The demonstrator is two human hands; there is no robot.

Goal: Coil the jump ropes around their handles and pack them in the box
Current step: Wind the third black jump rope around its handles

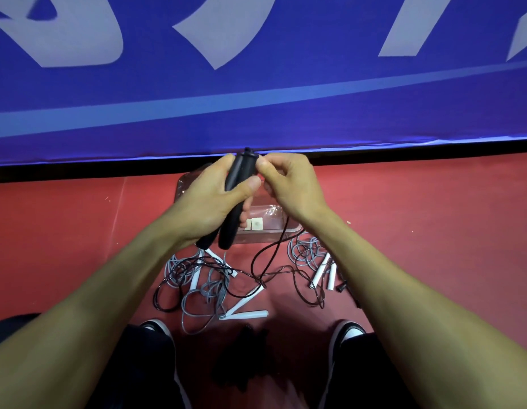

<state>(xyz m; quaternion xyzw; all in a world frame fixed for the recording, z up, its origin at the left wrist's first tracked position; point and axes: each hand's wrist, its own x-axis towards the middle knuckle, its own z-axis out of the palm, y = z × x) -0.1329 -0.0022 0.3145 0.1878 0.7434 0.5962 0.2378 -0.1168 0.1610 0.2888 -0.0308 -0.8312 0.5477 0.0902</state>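
The left hand clenches the two black handles side by side at frame centre, while the right hand, at three o'clock of them, pinches near their top ends, apparently on the black cord, though the pinch itself is hidden. That cord trails down toward six o'clock and crosses the grey ropes with white handles on the red floor. The clear box sits just behind the hands. Winding now risks dragging the tangled grey ropes along, or snagging the cord so early turns slip off the handles.
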